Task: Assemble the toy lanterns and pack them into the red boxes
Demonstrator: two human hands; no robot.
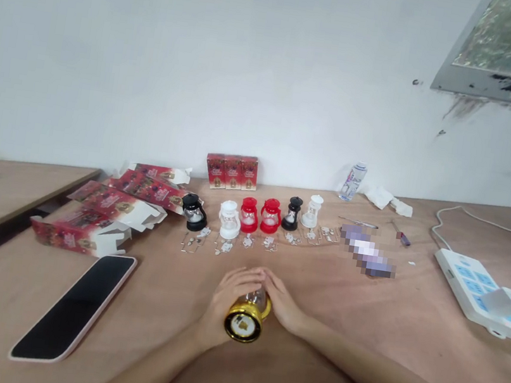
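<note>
A small gold toy lantern (245,319) lies tipped toward me on the wooden table (359,335), its round base facing the camera. My left hand (229,296) wraps round its left side and top. My right hand (282,301) curls round its right side, and the fingertips of both hands meet above it. Behind my hands stands a row of several little lanterns: a black one (193,212), a white one (229,219), two red ones (249,215), another black one (292,214) and another white one (313,211). Small clear parts (248,241) lie in front of them.
A phone (75,305) with a pink case lies screen up at the left. Opened red boxes (108,211) are piled beyond it, and shut red boxes (232,171) stand by the wall. A white power strip (481,290), a screwdriver (401,235) and a water bottle (352,181) are to the right.
</note>
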